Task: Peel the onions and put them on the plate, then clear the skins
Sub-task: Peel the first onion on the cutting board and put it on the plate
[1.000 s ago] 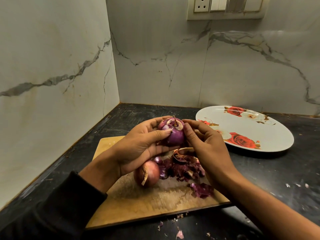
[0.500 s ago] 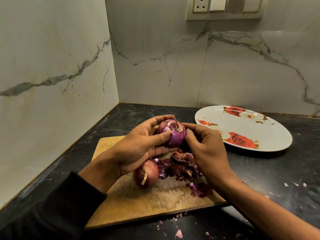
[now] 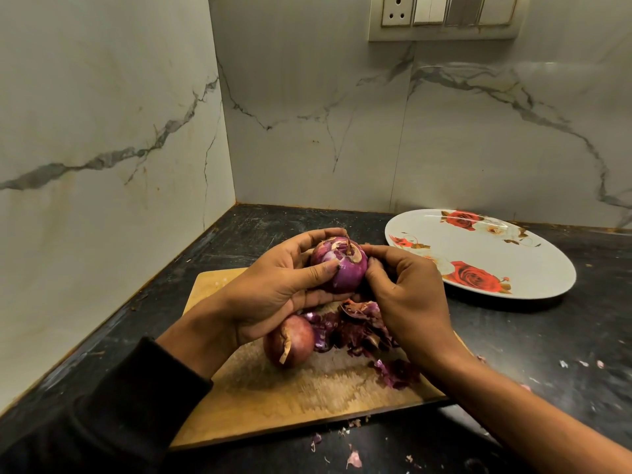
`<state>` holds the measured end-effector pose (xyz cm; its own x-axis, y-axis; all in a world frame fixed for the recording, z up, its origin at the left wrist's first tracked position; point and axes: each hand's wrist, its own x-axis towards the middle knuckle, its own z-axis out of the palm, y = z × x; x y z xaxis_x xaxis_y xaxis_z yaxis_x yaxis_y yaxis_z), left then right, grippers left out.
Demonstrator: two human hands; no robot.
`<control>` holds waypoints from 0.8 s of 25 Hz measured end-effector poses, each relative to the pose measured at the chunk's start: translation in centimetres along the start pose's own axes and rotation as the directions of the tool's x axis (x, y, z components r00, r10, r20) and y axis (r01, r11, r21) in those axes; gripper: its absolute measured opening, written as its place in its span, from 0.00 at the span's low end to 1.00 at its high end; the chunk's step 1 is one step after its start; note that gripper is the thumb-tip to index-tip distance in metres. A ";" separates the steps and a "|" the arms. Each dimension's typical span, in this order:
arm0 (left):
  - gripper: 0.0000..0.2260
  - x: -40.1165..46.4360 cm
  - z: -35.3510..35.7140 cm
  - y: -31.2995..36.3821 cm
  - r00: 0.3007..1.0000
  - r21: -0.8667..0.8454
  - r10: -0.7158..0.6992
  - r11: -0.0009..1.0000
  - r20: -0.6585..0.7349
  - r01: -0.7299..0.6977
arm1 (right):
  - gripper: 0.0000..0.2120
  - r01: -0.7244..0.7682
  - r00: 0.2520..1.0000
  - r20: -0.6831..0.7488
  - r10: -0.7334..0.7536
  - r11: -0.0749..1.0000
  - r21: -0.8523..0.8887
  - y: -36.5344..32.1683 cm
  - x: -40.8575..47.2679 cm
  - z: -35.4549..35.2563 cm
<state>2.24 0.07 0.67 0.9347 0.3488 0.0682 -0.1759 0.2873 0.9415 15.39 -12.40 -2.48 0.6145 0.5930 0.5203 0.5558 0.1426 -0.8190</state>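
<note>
Half-peeled onion in left hand and right hand (fingertips hidden), both closed around it.

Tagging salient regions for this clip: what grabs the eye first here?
First, the purple onion held up at centre frame between the left hand and right hand, papery skin still clinging near its stem. Below it, a wooden cutting board carries an unpeeled onion beside a heap of purple skins. To the right, a white rose-patterned plate sits on the black counter with no onions on it.
</note>
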 end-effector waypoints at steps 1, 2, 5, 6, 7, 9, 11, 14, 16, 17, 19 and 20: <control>0.24 0.0 0.0 0.0 1.000 0.000 0.001 1.000 0.001 -0.001 | 0.12 -0.001 1.000 -0.005 0.001 1.000 0.002 0.0 0.0 0.0; 0.24 0.0 0.0 0.0 1.000 0.002 0.003 1.000 0.002 -0.003 | 0.12 -0.001 1.000 -0.009 0.001 1.000 0.008 0.1 0.0 0.0; 0.24 0.0 0.1 0.0 1.000 -0.006 0.011 1.000 -0.010 -0.011 | 0.12 -0.017 1.000 -0.001 0.017 0.998 0.067 0.2 0.0 0.1; 0.24 0.0 0.1 0.0 1.000 -0.018 0.015 1.000 -0.015 -0.015 | 0.12 -0.030 1.000 0.003 0.029 0.994 0.102 0.3 0.0 0.1; 0.23 0.0 0.1 0.0 1.000 -0.030 0.018 0.999 -0.020 -0.019 | 0.12 -0.039 0.999 0.007 0.039 0.991 0.132 0.4 0.0 0.2; 0.23 0.0 0.1 0.0 1.000 -0.033 0.019 0.999 -0.023 -0.019 | 0.12 -0.046 0.999 0.008 0.045 0.987 0.152 0.4 0.1 0.2; 0.23 0.0 0.2 0.1 1.000 -0.032 0.012 0.999 -0.021 -0.013 | 0.12 -0.054 0.999 0.014 0.053 0.987 0.151 0.5 0.1 0.1; 0.24 -0.1 0.3 0.1 1.000 -0.057 0.007 0.998 -0.017 -0.008 | 0.12 -0.075 0.997 0.028 0.071 0.980 0.184 0.4 0.1 0.0; 0.24 -0.1 0.4 0.2 1.000 -0.094 0.006 0.996 -0.018 -0.008 | 0.13 -0.077 0.997 0.020 0.075 0.977 0.198 0.3 0.1 0.0; 0.24 -0.2 0.5 0.3 1.000 -0.107 0.004 0.994 -0.023 -0.006 | 0.13 -0.077 0.997 0.018 0.075 0.977 0.201 0.3 0.1 -0.1; 0.24 -0.2 0.5 0.3 1.000 -0.129 -0.005 0.992 -0.031 0.001 | 0.14 -0.068 0.998 0.013 0.067 0.977 0.204 0.2 0.1 -0.3; 0.24 -0.2 0.6 0.3 0.999 -0.142 -0.008 0.990 -0.032 0.004 | 0.14 -0.062 0.998 0.009 0.061 0.975 0.213 0.2 0.1 -0.4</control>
<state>2.16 -0.42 1.17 0.9256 0.3751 0.0497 -0.2145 0.4120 0.8856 15.80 -12.62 -2.51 0.6427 0.6075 0.4668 0.3847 0.2711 -0.8824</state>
